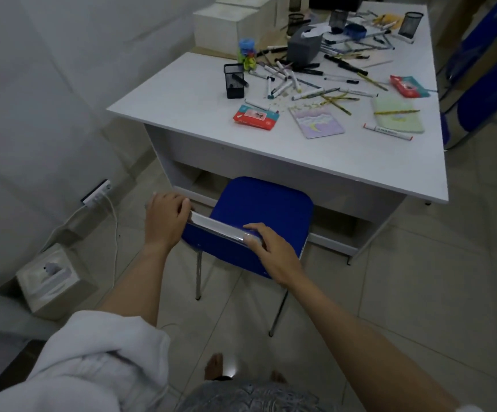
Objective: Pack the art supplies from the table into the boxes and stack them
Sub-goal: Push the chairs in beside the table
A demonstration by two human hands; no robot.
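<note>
Markers and pencils (289, 77) lie scattered over the white table (193, 93), together with a red card pack (256, 117), a second red pack (408, 86), a lilac notebook (317, 121) and a pale green notebook (399, 114). White boxes (226, 20) stand at the table's far left end. A blue chair (259, 206) is tucked at the table's near side. My left hand (167, 217) grips the left end of the chair's backrest. My right hand (268, 242) grips its right end.
Black mesh pen cups (234, 81) (409, 23) and a grey tissue box (305, 44) stand among the supplies. More blue chairs (485, 93) line the table's right side. A power strip (97, 191) and a cardboard box (48, 278) sit on the tiled floor at left.
</note>
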